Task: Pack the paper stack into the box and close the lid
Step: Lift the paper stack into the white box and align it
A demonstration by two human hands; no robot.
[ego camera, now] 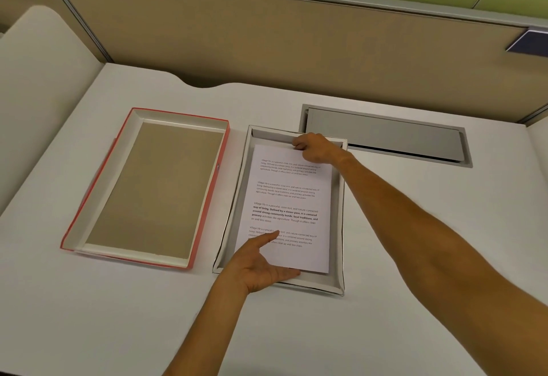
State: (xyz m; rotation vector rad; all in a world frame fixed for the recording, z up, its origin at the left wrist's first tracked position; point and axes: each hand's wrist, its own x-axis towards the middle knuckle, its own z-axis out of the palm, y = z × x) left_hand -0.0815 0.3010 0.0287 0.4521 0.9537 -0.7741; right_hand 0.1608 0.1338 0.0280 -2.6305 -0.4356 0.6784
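Note:
A white paper stack point(292, 197) with printed text lies inside the open white box point(338, 227) at the middle of the desk. My right hand point(314, 147) grips the stack's far edge with curled fingers. My left hand point(261, 266) holds the stack's near left corner, thumb on top of the page and fingers under the edge. The red-edged lid point(207, 197) lies upside down to the left of the box, its brown inside facing up.
A grey cable hatch point(385, 135) is set into the desk behind the box on the right. A tan partition wall point(267, 34) runs along the desk's far edge. A curved white panel point(35, 79) stands at the left.

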